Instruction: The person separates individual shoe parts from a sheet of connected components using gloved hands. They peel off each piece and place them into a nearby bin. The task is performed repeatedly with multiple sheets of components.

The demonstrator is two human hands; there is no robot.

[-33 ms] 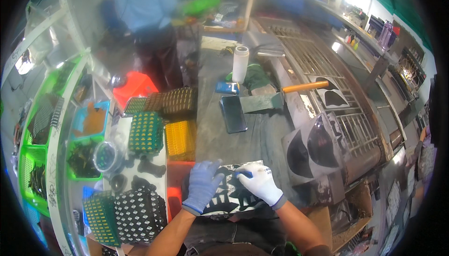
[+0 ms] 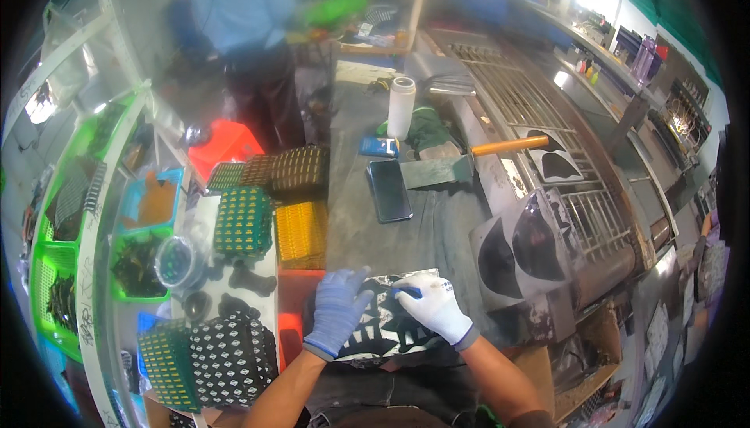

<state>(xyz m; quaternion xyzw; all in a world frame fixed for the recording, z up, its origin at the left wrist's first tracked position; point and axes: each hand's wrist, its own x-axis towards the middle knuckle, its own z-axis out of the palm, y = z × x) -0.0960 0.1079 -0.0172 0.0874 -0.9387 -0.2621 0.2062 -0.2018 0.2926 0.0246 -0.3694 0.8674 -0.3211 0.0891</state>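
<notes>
One black-and-white patterned sheet lies at the desk's near edge; our left hand rests on it, grip wide; our right hand curls, contents unclear. Work looks unfinished; remainder, we cannot tell.

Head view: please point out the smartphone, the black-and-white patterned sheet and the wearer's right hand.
Smartphone (image 2: 390, 191): head view, middle of its dark face.
Black-and-white patterned sheet (image 2: 390, 322): head view, its uncovered middle.
Right hand (image 2: 437, 308): head view, on its white-gloved back.
</notes>
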